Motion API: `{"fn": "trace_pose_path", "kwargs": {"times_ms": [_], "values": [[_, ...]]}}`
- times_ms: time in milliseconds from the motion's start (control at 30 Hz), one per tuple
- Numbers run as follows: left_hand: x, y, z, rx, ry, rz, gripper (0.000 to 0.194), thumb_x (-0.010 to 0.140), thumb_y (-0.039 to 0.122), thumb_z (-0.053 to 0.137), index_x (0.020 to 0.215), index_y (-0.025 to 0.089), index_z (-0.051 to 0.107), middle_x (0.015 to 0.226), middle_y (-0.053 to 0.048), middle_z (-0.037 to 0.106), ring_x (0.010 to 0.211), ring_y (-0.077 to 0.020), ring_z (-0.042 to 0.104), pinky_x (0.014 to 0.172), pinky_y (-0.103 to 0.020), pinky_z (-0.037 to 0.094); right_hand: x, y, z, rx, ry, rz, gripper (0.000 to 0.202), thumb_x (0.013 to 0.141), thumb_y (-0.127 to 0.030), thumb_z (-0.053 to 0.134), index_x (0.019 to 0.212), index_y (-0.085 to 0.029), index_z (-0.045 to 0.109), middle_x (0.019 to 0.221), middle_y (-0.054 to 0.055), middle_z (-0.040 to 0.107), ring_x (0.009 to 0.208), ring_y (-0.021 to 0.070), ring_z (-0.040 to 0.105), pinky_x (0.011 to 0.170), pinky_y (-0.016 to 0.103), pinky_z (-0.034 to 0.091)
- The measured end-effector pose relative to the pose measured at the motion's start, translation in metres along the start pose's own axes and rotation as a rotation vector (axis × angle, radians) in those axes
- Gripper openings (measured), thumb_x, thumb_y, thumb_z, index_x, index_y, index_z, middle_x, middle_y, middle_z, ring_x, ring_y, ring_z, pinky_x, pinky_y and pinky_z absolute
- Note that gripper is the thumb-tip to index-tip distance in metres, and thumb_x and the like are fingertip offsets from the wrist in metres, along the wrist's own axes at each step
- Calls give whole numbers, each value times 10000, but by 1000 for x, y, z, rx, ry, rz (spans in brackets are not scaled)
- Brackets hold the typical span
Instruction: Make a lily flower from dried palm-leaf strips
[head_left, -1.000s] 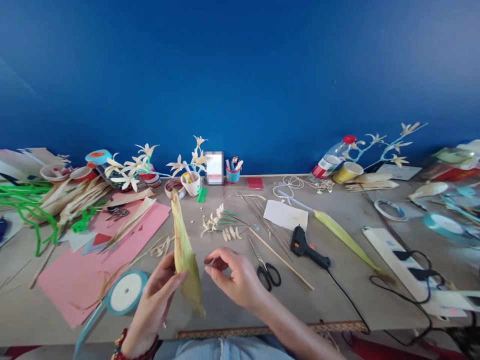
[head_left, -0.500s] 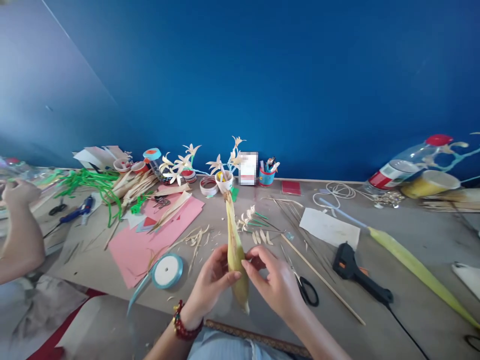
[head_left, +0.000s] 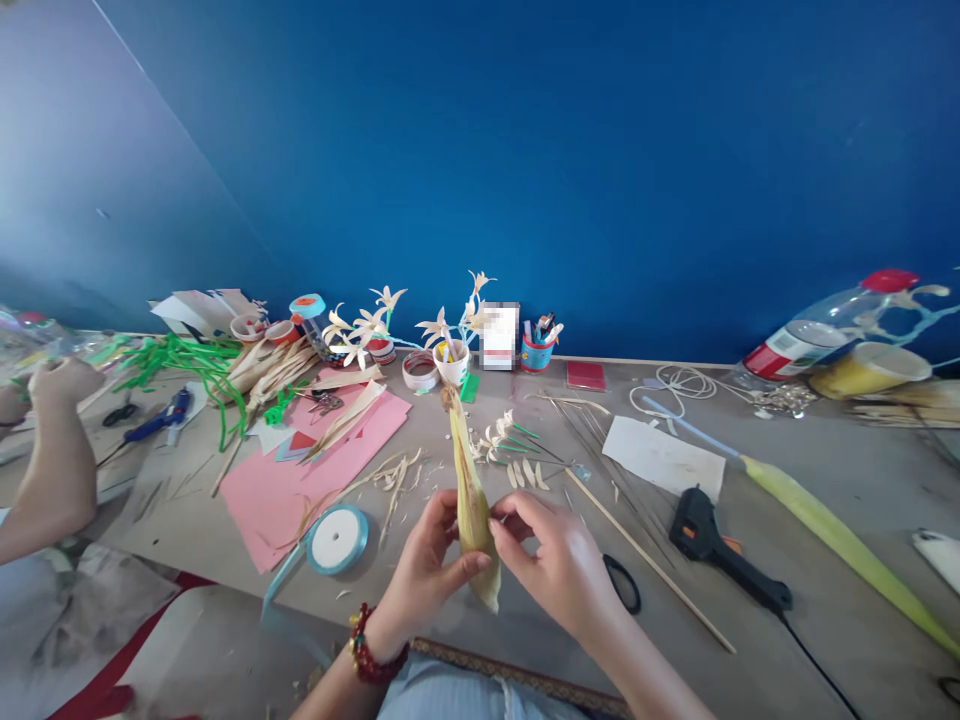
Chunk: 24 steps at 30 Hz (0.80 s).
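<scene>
Closed around the pale yellow-green corn husk [head_left: 472, 515], the left hand [head_left: 424, 555] has its thumb laid across the lower front and its fingers behind. The right hand [head_left: 551, 555] is bent, with thumb and forefinger close together at the husk's right edge; whether they pinch a leaf of it cannot be told. The husk stands out above the near part of the grey table [head_left: 525, 610], its narrow, brownish end pointing away from the person and its pale tip toward them. A red beaded bracelet [head_left: 370, 650] circles the left wrist. Just left of that hand lies a spool of blue ribbon [head_left: 337, 539], near pink paper [head_left: 300, 490]. Scissors [head_left: 622, 584] are partly hidden by the right hand, beside a thin wooden stick [head_left: 652, 560]; farther right rests a black glue gun [head_left: 724, 550], touching a white sheet [head_left: 664, 455]. Beyond the husk, small pale flowers [head_left: 493, 440] lie near a white cup [head_left: 451, 363] holding more blooms. At far left, a co-worker's forearm [head_left: 66, 460] reaches over the table.
</scene>
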<state>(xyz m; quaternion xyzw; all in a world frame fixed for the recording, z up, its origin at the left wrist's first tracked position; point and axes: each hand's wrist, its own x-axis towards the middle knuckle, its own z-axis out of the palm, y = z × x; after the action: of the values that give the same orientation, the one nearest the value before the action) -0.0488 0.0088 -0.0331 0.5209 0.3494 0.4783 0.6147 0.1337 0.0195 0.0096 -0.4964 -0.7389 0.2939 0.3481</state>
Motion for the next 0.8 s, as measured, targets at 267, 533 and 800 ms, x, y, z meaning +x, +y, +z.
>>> {"fn": "trace_pose_path", "kwargs": {"times_ms": [267, 533, 800], "values": [[-4, 7, 2, 127, -58, 41, 463, 841, 266, 710, 1270, 232, 540, 1175, -94, 602, 1077, -251, 571, 938, -365, 468, 11, -8, -8, -107, 52, -62, 128, 900, -230, 508, 844, -222, 623, 757, 5, 713, 634, 150, 665, 585, 243, 451], [-7, 20, 3, 268, -47, 65, 465, 851, 259, 694, 1290, 249, 544, 1230, -98, 612, 1120, -263, 574, 955, -353, 467, 19, -21, -16, -165, 55, -91, 134, 837, -195, 533, 763, -218, 643, 653, -12, 697, 565, 136, 641, 563, 228, 415], [-1, 23, 6, 226, 159, 90, 281, 888, 295, 626, 1159, 222, 632, 991, -63, 649, 926, -226, 597, 835, -300, 486, 24, -24, -13, 27, -32, -36, 178, 829, -172, 503, 715, -222, 632, 628, -14, 657, 551, 138, 600, 506, 213, 411]]}}
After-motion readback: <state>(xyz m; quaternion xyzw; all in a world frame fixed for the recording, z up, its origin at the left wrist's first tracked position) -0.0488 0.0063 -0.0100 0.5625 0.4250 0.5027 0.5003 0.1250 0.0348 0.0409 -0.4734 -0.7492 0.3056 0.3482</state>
